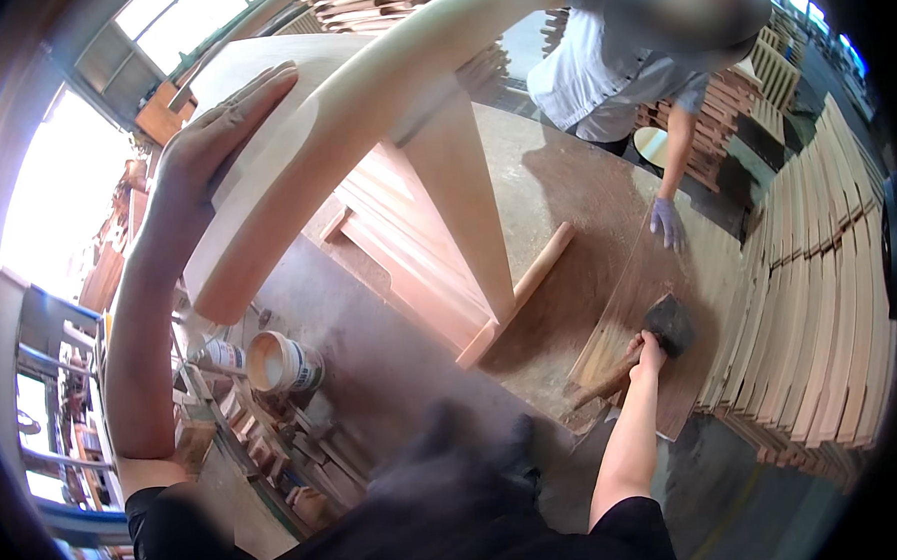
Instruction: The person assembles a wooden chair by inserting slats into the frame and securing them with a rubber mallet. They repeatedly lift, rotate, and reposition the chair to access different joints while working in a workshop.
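Curved wooden rail (361, 114) is raised close under the head cam, upper centre-left of view. Long axis runs diagonal: blunt lower end at approx left-centre, just above the paint tub, rising to upper right and arching out of frame at the top. Pale, smooth finish; a flat reddish upright board (460, 209) joins its underside and drops toward the floor.

L hand (217, 125): fingers together and extended, palm laid flat on the pale panel (249, 68) behind the rail, touching it. Not clamped on anything; forearm runs down the left of frame.

R hand (650, 353): reaching down to the right, fingers closed on a dark block (669, 322) pressed against a curved brown sheet (658, 271) lying on the floor. A brush-like wooden item (613, 373) sits just beside the wrist; can't tell if the hand holds it too.

Surroundings: open paint tub (282, 362) w/ pale contents lies tilted near the rail's lower end, wood offcuts around it. A long batten (519, 292) lies on the concrete floor. Rows of pale slats (819, 294) fan out at right. Second person at upper right, gloved hand (666, 220) hanging down near the brown sheet, well apart from the R hand.
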A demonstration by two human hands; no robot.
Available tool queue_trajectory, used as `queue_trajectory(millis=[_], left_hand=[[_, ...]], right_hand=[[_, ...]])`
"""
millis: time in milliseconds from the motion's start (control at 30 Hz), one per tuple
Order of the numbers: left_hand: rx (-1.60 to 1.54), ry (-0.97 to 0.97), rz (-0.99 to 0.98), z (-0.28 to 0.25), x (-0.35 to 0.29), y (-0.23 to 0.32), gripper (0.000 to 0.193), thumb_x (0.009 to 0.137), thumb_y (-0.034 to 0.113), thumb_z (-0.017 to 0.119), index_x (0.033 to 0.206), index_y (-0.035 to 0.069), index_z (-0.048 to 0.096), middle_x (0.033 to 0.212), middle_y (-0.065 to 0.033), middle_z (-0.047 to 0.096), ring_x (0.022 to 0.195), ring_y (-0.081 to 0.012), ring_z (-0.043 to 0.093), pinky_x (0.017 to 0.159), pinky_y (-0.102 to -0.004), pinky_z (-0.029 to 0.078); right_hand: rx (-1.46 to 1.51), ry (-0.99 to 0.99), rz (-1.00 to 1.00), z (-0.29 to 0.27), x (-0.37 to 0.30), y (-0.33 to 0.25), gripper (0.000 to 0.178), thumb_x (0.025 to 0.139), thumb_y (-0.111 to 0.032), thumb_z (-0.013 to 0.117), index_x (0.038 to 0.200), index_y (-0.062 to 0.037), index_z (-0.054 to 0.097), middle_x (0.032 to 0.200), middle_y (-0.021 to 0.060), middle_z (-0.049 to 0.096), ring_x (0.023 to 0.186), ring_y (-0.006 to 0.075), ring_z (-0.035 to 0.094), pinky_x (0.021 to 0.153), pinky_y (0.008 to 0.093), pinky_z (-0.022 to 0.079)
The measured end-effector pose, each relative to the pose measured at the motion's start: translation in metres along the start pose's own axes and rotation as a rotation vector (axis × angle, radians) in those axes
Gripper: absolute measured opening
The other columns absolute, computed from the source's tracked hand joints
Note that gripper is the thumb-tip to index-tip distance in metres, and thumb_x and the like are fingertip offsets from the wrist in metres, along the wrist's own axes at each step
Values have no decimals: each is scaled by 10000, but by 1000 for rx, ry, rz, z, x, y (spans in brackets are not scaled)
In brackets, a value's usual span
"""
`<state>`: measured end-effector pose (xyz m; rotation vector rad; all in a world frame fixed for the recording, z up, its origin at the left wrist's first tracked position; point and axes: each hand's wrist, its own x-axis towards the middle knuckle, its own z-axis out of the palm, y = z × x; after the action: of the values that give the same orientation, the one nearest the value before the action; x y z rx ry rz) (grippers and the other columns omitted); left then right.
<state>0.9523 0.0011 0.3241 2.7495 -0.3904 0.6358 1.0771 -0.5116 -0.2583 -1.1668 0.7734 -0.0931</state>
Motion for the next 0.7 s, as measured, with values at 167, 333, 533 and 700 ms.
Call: queue_trajectory(millis=[167, 333, 533, 700], left_hand=[[185, 1, 172, -5, 3, 3, 527, 898, 83, 648, 1417, 42, 567, 1445, -167, 567, 1362, -295, 527, 1162, -380, 375], [61, 56, 255, -7, -1, -10, 623, 797, 113, 752, 1391, 35, 582, 1413, -175, 592, 1346, -324, 542, 1140, -413, 402], [132, 141, 316, -2, 5, -19, 665, 752, 51, 762, 1393, 99, 594, 1366, -190, 613, 1289, -330, 584, 1096, -410, 460], [156, 152, 312, -6, -3, -33, 708, 707, -25, 740, 1388, 109, 598, 1345, -164, 629, 1262, -327, 602, 1075, -416, 488]], right_hand=[[-27, -80, -16, 2, -34, -18, 275, 848, -115, 675, 635, -115, 500, 578, 18, 500, 443, 171, 501, 426, 338, 440], [-189, -209, -313, 8, -162, -110, 140, 882, -109, 685, 807, -47, 585, 590, 5, 522, 426, 140, 512, 421, 299, 418], [-832, -231, -1477, 61, -282, -344, 410, 852, -226, 755, 1142, -41, 533, 1122, 130, 549, 1019, 276, 534, 887, 380, 412], [-1213, -83, -1769, 150, -419, -487, 452, 817, -228, 742, 1199, -18, 626, 1231, 177, 630, 1116, 327, 619, 960, 417, 485]])
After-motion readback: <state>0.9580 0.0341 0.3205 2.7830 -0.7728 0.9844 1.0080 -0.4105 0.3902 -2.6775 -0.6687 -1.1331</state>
